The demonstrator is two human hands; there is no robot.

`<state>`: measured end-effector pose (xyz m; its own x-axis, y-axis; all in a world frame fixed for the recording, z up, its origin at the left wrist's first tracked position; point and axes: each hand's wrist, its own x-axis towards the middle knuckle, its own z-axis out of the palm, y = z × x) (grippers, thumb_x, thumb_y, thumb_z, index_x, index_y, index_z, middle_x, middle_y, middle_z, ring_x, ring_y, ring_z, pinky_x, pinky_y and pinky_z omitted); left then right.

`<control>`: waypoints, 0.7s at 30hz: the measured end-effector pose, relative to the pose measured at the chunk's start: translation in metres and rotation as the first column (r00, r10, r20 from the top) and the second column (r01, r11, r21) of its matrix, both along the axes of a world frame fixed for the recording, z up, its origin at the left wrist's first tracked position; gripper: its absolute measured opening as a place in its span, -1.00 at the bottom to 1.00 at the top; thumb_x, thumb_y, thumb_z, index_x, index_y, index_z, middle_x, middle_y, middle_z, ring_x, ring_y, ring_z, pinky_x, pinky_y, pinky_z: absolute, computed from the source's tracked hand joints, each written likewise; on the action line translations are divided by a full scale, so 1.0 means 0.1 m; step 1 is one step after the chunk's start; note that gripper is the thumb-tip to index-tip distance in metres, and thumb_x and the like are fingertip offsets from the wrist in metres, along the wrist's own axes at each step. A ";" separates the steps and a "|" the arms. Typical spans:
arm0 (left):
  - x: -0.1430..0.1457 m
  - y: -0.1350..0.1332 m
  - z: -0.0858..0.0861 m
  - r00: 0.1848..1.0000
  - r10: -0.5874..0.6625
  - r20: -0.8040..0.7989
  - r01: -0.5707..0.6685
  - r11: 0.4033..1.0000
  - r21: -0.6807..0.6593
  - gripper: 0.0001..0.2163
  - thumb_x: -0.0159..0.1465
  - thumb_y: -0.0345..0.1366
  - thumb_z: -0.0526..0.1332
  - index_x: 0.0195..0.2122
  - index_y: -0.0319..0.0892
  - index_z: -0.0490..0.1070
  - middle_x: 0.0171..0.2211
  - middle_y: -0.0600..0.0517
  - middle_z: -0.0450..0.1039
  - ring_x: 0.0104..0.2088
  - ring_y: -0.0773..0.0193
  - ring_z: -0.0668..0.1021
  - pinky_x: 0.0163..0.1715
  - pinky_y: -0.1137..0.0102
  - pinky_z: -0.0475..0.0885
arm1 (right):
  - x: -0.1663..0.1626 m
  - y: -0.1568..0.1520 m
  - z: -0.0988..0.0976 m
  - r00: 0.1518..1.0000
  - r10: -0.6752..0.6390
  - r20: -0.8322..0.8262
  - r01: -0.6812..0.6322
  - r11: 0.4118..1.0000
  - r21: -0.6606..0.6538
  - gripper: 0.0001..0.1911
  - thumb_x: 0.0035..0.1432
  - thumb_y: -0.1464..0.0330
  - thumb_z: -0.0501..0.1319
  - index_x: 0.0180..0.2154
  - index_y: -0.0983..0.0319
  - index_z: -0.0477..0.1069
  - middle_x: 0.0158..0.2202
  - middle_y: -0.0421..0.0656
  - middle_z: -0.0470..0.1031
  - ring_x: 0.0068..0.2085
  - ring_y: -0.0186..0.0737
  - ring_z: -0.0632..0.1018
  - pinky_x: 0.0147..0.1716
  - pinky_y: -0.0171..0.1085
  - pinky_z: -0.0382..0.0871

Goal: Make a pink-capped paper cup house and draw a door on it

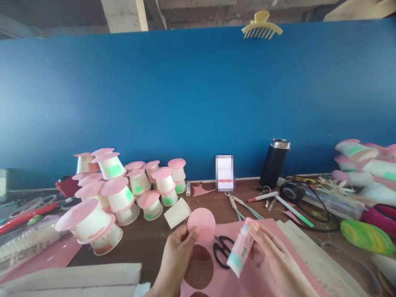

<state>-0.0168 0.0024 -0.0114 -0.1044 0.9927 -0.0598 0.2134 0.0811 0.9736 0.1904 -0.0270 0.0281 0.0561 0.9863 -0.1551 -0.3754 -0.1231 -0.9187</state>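
Closest to the head camera, the left hand (176,258) pinches a pink paper circle (201,225) by its lower edge, fingers closed on it so the flat face stands up and turned toward the other hand. The right hand (272,260) is wrapped around a glue stick (241,247), held tilted with its pink tip near the circle's right side; that slant puts the tip within easy reach of the paper. Under both hands lies a pink paper sheet (266,231) with round holes cut out of it, and black-handled scissors (222,249) rest on the sheet between the hands, close by yet clear of the fingers.

Further back on the brown worktop (148,239), a loose white paper cup (177,213) lies on its side just behind the circle. To the left stands a cluster of capped cups (123,194), each white cup topped with a pink disc, stacked in twos and crowded together out of the way. A black flask (274,163) stands upright against the blue wall (198,95), with pens, tweezers and a cable spread near it. More finished cups (365,159) lie heaped at the right edge, blurred.
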 end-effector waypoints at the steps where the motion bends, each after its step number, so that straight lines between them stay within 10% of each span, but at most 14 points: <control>1: -0.01 0.00 0.01 1.000 -0.006 0.000 0.006 1.000 0.010 -0.64 0.21 0.01 0.20 -0.53 -0.19 0.31 -0.65 0.20 0.11 -0.56 0.40 0.17 -0.56 0.50 0.06 | -0.04 -0.02 0.01 1.000 0.007 -0.019 -0.008 0.999 -0.052 -0.60 -0.08 0.01 0.40 -0.40 0.21 0.51 -0.48 -0.22 0.45 -0.40 -0.23 0.47 -0.40 -0.34 0.40; 9: -0.08 0.01 0.13 0.970 -0.192 0.152 0.190 0.981 0.027 -0.68 0.18 -0.04 0.26 -0.28 -0.23 0.49 -0.41 0.03 0.47 -0.35 0.22 0.46 -0.33 0.43 0.35 | -0.11 -0.04 -0.09 0.931 0.304 0.204 -0.293 0.953 -0.081 -0.54 0.04 -0.07 0.28 -0.41 0.23 0.47 -0.52 -0.24 0.33 -0.46 -0.28 0.39 -0.47 -0.34 0.32; 21: -0.22 -0.04 0.33 0.898 -0.418 -0.141 0.419 0.908 -0.022 -0.64 0.12 -0.32 0.29 -0.03 -0.21 0.46 -0.26 0.01 0.57 -0.27 0.17 0.54 -0.29 0.42 0.38 | -0.11 -0.05 -0.07 0.792 0.433 0.430 -0.422 0.898 -0.129 -0.48 0.17 -0.10 0.14 -0.45 0.24 0.36 -0.62 -0.29 0.31 -0.59 -0.39 0.33 -0.58 -0.40 0.17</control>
